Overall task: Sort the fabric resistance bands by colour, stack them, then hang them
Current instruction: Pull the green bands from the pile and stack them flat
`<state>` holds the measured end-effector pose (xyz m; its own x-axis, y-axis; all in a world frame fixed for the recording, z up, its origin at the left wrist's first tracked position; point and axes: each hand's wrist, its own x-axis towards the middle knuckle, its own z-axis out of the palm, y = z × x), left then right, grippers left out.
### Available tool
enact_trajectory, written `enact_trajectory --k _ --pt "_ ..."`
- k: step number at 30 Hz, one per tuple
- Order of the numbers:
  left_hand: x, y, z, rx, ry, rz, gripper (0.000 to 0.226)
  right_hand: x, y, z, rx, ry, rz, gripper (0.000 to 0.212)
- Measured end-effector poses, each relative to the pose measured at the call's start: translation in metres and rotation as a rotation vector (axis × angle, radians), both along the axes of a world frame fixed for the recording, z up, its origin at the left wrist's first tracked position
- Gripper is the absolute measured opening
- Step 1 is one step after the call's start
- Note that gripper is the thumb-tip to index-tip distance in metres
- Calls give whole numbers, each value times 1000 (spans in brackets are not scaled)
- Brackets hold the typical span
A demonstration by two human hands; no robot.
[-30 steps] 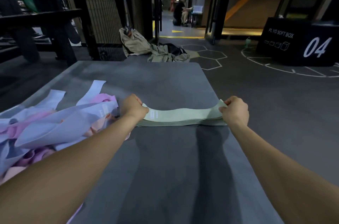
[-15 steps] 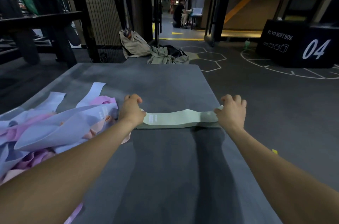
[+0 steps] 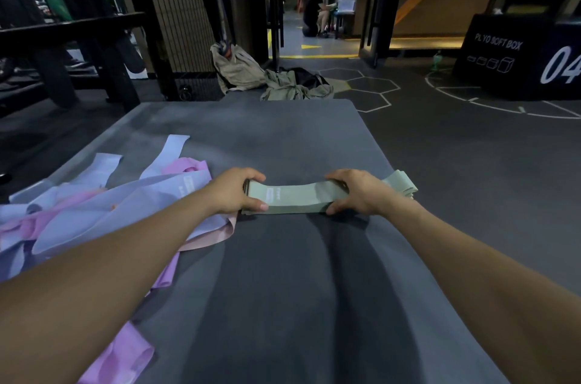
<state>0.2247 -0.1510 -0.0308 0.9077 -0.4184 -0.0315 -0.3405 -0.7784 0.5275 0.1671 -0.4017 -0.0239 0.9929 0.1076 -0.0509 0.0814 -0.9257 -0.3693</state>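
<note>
A stack of pale green bands lies across the middle of a grey mat. My left hand grips the stack's left end, thumb at the front and fingers curled over the back. My right hand grips the stack further in from its right end, and the loose green ends stick out past it to the right. To the left lies an unsorted heap of lilac-blue bands, pink bands and a peach band, partly under my left forearm.
The mat lies on a dark gym floor. Crumpled beige and olive clothes and a bag sit past its far edge. A black plyo soft box stands at the right. A person crouches down the corridor. Black racks stand at the left.
My right hand has slid left along the green stack, leaving its right end sticking out. Both hands have gone from pressing the ends to gripping the stack around its edges.
</note>
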Motion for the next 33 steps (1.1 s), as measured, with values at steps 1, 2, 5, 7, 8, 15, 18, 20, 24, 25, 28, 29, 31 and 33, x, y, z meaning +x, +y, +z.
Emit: enact_trajectory --k 1,2,5,7,8,15,18,20,24,25,28,29,31,33 --pt "2 1 -1 -26 14 5 66 1 0 0 4 1 -6 79" --pt "3 2 -3 -49 31 9 65 2 1 -1 7 2 -11 79" --pt "6 5 -6 -84 67 16 63 4 1 -1 -2 -3 -16 78" --pt "7 5 -8 -81 77 19 60 4 1 -1 -7 -6 -18 77" --pt "7 5 -8 -65 77 18 57 4 2 0 -6 -6 -19 76" --pt "-11 -23 16 72 -48 -39 79 1 -5 6 -63 29 16 91" --pt "-15 -63 20 9 -124 -87 83 -1 -14 11 -80 35 -2 94" --pt "-17 -88 14 88 -135 -115 89 -2 -21 14 -118 57 -5 93" --pt "-17 -122 0 221 -124 -150 91 1 -34 14 -204 85 -6 87" --pt "-16 -125 -3 222 -115 -155 88 2 -37 14 -207 91 -4 86" --pt "-10 -128 -4 230 -98 -170 72 4 -42 12 -206 90 -1 75" --pt "-9 -127 -3 236 -93 -173 69 5 -43 12 -205 82 1 71" --pt "-6 -127 -3 241 -84 -176 69 5 -43 10 -193 76 0 67" --pt "-5 -128 -4 244 -87 -170 71 4 -42 10 -188 76 3 68"
